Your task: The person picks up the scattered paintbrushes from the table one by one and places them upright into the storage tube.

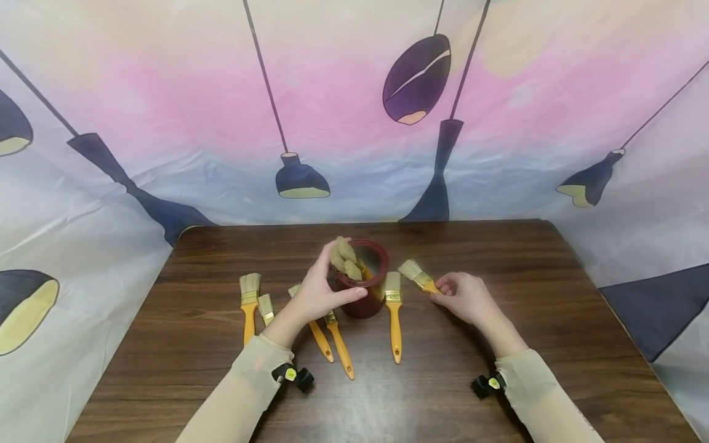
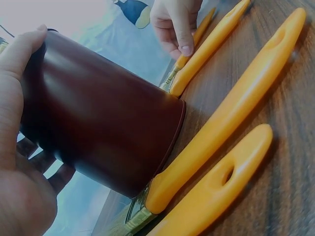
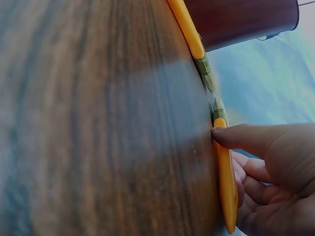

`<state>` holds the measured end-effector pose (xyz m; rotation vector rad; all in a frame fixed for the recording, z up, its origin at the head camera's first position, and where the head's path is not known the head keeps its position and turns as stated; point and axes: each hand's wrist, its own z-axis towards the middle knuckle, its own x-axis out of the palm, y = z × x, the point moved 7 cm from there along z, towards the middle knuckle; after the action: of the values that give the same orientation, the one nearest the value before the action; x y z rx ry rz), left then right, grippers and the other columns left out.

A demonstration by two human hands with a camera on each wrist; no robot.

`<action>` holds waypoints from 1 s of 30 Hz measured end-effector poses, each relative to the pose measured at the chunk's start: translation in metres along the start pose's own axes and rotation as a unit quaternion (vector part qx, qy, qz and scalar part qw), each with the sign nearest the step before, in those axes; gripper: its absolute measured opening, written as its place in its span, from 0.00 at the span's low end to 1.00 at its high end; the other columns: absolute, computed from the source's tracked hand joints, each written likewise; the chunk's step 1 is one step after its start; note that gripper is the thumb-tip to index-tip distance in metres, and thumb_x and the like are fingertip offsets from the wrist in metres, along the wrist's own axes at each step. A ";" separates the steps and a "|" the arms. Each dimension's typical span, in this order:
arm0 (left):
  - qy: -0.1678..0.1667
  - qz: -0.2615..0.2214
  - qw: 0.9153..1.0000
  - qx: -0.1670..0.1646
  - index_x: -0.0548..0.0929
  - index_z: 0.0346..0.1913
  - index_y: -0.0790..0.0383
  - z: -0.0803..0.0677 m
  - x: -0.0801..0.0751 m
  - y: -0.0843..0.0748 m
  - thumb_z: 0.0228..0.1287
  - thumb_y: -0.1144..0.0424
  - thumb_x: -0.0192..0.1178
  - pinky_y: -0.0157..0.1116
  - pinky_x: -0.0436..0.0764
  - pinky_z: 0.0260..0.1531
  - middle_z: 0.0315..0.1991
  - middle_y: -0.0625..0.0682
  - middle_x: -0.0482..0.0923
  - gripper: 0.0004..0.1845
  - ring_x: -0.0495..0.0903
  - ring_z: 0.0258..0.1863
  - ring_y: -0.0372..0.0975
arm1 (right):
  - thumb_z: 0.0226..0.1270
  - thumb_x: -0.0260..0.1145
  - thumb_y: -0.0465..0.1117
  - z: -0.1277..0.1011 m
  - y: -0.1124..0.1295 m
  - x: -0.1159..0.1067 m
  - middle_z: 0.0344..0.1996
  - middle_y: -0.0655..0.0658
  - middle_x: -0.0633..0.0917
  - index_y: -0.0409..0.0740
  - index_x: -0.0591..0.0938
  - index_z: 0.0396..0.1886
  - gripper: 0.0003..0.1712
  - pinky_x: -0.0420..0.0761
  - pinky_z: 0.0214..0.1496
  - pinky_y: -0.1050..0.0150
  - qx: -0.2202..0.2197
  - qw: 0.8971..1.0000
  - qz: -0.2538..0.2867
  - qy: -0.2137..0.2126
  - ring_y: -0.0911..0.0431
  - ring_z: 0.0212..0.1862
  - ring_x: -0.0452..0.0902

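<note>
A dark red cup (image 1: 370, 301) stands mid-table with several paintbrushes in it, bristles (image 1: 346, 255) up. My left hand (image 1: 332, 280) grips the cup, thumb on the near side and fingers over the rim. In the left wrist view the cup (image 2: 98, 123) leans against my palm, thumb (image 2: 15, 73) along its wall. My right hand (image 1: 440, 295) pinches the orange handle of a paintbrush (image 1: 414, 271) lying right of the cup. The right wrist view shows my fingertips (image 3: 231, 136) on that handle (image 3: 225, 182), which lies flat on the wood.
Several more orange-handled brushes lie on the brown table (image 1: 498, 369): two at the left (image 1: 249, 304), two under my left wrist (image 1: 338, 344), one just right of the cup (image 1: 393, 314). A printed cloth backdrop (image 1: 354, 123) closes in the back and sides.
</note>
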<state>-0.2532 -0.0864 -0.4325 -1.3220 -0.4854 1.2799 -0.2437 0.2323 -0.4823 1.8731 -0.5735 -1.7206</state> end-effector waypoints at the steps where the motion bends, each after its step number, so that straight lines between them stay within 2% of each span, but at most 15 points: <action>1: 0.000 0.001 1.000 -0.001 0.61 0.85 0.43 0.000 0.000 0.000 0.61 0.53 0.82 0.63 0.67 0.74 0.76 0.53 0.73 0.54 0.70 0.77 0.47 | 0.68 0.81 0.44 0.000 0.000 0.000 0.35 0.47 0.87 0.37 0.89 0.44 0.15 0.82 0.43 0.57 -0.001 1.000 0.001 0.000 0.54 0.38 0.81; 6: -0.003 0.007 1.000 0.000 0.60 0.86 0.50 0.000 -0.001 -0.002 0.61 0.53 0.82 0.65 0.66 0.74 0.77 0.54 0.72 0.54 0.69 0.78 0.48 | 0.68 0.80 0.42 0.001 0.001 0.000 0.33 0.47 0.86 0.37 0.89 0.43 0.13 0.81 0.43 0.58 -0.007 1.000 0.008 0.002 0.54 0.37 0.80; 12: -0.003 0.010 1.000 -0.007 0.61 0.85 0.42 0.000 -0.001 -0.001 0.61 0.51 0.82 0.65 0.66 0.75 0.77 0.53 0.72 0.54 0.68 0.78 0.47 | 0.69 0.79 0.41 0.003 0.000 -0.001 0.33 0.47 0.87 0.36 0.89 0.43 0.12 0.81 0.43 0.58 -0.009 1.000 0.016 0.004 0.55 0.37 0.81; 17: 0.000 0.004 1.000 -0.005 0.61 0.85 0.46 0.000 0.000 -0.001 0.61 0.51 0.82 0.65 0.66 0.75 0.76 0.51 0.73 0.54 0.69 0.78 0.48 | 0.69 0.79 0.41 0.003 -0.001 -0.004 0.34 0.47 0.87 0.37 0.89 0.44 0.12 0.81 0.43 0.58 -0.015 1.000 0.019 -0.005 0.54 0.37 0.81; 20: 0.000 0.003 1.000 -0.004 0.61 0.85 0.43 -0.001 0.000 -0.001 0.61 0.51 0.82 0.65 0.66 0.75 0.75 0.50 0.73 0.54 0.69 0.78 0.48 | 0.69 0.79 0.42 0.003 0.000 -0.007 0.34 0.47 0.87 0.38 0.89 0.44 0.13 0.81 0.43 0.57 -0.020 0.999 0.022 -0.011 0.54 0.38 0.81; 22: 0.000 0.004 1.000 -0.003 0.61 0.85 0.41 -0.001 0.000 -0.001 0.61 0.50 0.82 0.64 0.66 0.75 0.75 0.50 0.73 0.53 0.70 0.77 0.47 | 0.69 0.79 0.42 0.002 0.003 -0.009 0.35 0.47 0.87 0.38 0.89 0.45 0.13 0.81 0.43 0.57 -0.028 0.999 0.025 -0.016 0.54 0.38 0.81; 28: -0.002 0.007 1.000 -0.003 0.61 0.85 0.48 0.000 0.000 0.001 0.61 0.52 0.82 0.63 0.67 0.74 0.75 0.49 0.74 0.54 0.70 0.77 0.47 | 0.69 0.80 0.41 -0.001 0.013 -0.020 0.37 0.47 0.88 0.39 0.89 0.46 0.13 0.83 0.45 0.55 -0.061 0.997 0.034 -0.035 0.53 0.39 0.82; 30: -0.003 0.008 1.000 -0.004 0.61 0.85 0.46 0.000 0.000 0.001 0.61 0.52 0.82 0.63 0.67 0.74 0.75 0.50 0.73 0.54 0.70 0.77 0.47 | 0.69 0.80 0.42 -0.002 0.016 -0.023 0.37 0.47 0.88 0.40 0.89 0.46 0.13 0.83 0.45 0.55 -0.069 0.996 0.038 -0.039 0.53 0.40 0.82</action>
<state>-0.2530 -0.0866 -0.4331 -1.3312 -0.4854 1.2971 -0.2436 0.2348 -0.4539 1.6743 -0.5344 -1.7435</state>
